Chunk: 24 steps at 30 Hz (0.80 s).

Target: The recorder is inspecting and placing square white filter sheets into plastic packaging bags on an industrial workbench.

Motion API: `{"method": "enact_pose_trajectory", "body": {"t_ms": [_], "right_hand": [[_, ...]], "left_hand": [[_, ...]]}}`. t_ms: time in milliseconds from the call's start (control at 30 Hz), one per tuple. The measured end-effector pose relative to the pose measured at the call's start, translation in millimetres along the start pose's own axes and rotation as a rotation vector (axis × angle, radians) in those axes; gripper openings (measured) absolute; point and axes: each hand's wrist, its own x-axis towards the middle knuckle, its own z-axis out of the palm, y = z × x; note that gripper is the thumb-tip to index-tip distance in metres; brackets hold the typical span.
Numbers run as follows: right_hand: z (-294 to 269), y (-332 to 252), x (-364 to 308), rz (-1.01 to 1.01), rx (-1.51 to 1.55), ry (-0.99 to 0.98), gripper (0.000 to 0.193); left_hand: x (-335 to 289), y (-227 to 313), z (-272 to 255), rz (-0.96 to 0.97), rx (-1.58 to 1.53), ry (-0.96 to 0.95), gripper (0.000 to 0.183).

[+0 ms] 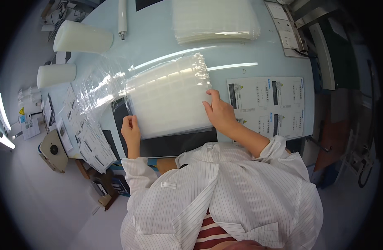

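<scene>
A thick stack of translucent plastic sheets with a faint grid pattern and a ragged right edge lies tilted in front of me, partly over a black mat. My left hand grips the stack's lower left edge with its fingers curled. At the right edge, my right hand bends its thumb and fingers against the sheets, holding that side. Crumpled clear plastic film touches the stack's left side.
Printed label sheets lie to the right, with more papers at the left. Beyond are another sheet stack, two pale rolls, the larger roll farther off, and a white rod. A metal-edged fixture stands far right.
</scene>
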Motion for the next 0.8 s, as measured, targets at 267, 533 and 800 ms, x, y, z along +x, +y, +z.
{"method": "enact_pose_trajectory", "body": {"t_ms": [267, 533, 800], "right_hand": [[-96, 76, 130, 0.108, 0.183, 0.811, 0.024], [-125, 71, 155, 0.245, 1.108, 0.472, 0.01], [-110, 64, 126, 0.044, 1.391, 0.361, 0.01]], "left_hand": [[43, 89, 24, 0.226, 0.28, 0.032, 0.017], [77, 236, 158, 0.871, -0.143, -0.263, 0.02], [85, 274, 239, 1.23, 0.095, -0.222, 0.026]]}}
